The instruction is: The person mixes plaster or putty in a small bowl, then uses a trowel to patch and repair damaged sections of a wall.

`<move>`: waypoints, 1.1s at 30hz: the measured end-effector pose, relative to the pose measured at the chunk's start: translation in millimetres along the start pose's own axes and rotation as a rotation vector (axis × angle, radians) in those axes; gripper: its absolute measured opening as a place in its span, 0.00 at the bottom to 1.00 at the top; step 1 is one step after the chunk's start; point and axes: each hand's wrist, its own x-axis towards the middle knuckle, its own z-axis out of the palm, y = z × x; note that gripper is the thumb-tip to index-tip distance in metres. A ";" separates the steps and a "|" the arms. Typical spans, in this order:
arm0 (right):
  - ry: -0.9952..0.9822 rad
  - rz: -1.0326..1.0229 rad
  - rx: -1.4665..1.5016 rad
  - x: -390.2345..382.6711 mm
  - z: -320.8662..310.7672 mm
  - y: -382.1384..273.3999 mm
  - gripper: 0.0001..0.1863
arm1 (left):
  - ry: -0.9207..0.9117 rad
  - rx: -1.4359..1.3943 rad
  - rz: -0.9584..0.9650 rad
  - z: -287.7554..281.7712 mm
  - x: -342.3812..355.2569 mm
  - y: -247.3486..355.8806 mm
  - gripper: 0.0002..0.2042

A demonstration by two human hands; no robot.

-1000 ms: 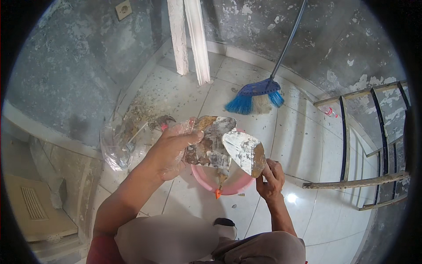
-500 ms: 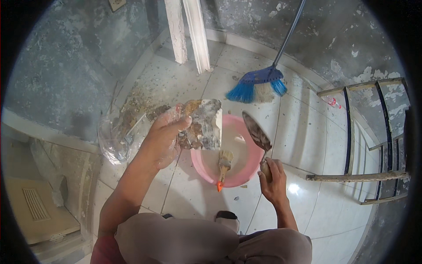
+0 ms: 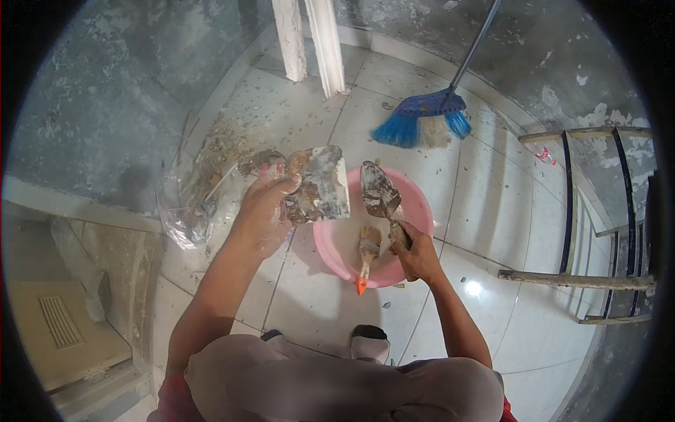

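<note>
My left hand [image 3: 261, 214], smeared with whitish residue, grips the left edge of a flat square board [image 3: 320, 188] coated with brown, grey and white plaster. In my right hand [image 3: 422, 254] is the handle of a pointed trowel [image 3: 380, 191], its blade smeared and angled up and to the left, a short gap from the board's right edge. Below both lies a pink basin [image 3: 420, 193] with cloudy liquid in it. A paintbrush [image 3: 369, 246] leans in the basin, its orange-tipped handle over the near rim.
A blue broom [image 3: 425, 105] stands beyond the basin. At right is a ladder [image 3: 576, 280], with a plastic bottle [image 3: 545, 155] by the wall. Clear plastic bags [image 3: 188, 221] and crumbled debris [image 3: 218, 151] lie at left. Two white posts [image 3: 325, 53] stand behind.
The trowel has swung left and up toward the board, its blade now over the basin's far side. My right hand has moved left with it; the board stays in my left hand.
</note>
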 end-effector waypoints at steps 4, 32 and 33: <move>0.105 -0.098 -0.178 4.4 1.3 13.3 0.22 | 0.046 -0.002 -0.017 -2.7 10.1 -4.8 0.14; 0.052 0.149 1.152 -50.9 -9.0 -577.7 0.05 | 0.457 -0.188 0.221 186.0 -190.7 336.0 0.09; -0.006 0.173 1.176 -53.4 -9.5 -592.1 0.06 | 0.462 -0.134 0.179 183.6 -206.4 352.2 0.09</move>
